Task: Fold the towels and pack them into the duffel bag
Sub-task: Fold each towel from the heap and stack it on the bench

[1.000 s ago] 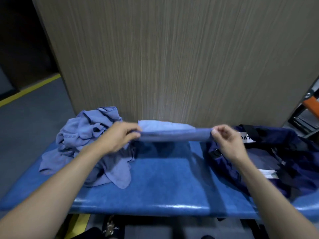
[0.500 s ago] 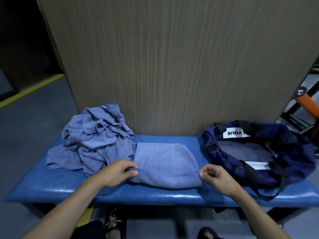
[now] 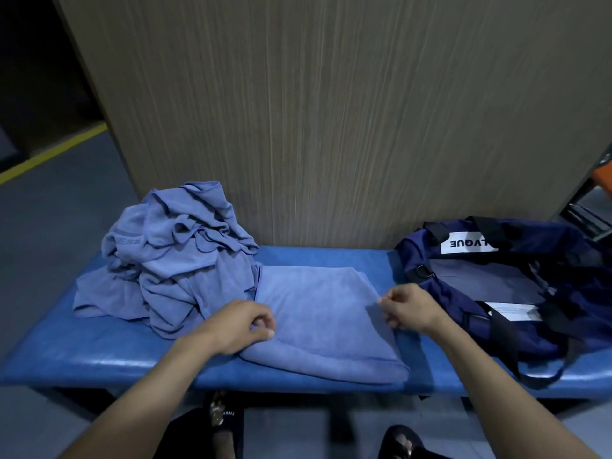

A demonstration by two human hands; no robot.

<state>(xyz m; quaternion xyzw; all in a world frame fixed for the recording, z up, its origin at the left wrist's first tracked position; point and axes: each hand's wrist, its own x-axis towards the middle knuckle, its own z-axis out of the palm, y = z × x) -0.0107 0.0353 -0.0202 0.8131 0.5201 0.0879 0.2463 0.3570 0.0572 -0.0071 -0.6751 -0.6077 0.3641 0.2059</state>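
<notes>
A folded light-blue towel lies flat on the middle of the blue padded bench. My left hand sits at the towel's left edge, its curled fingers and thumb pinching the cloth. At the right edge my right hand pinches the towel between thumb and fingertips. A crumpled pile of light-blue towels is heaped on the left end of the bench. On the right end lies the navy duffel bag, unzipped, with a white label and black straps.
A wood-grain wall panel rises straight behind the bench. Grey floor with a yellow line lies to the left. Orange and black gym equipment stands at the far right. My feet show below the bench's front edge.
The towel, held stretched in the air between both hands, came down onto the bench and now lies flat and folded. Both hands stay at its left and right edges.
</notes>
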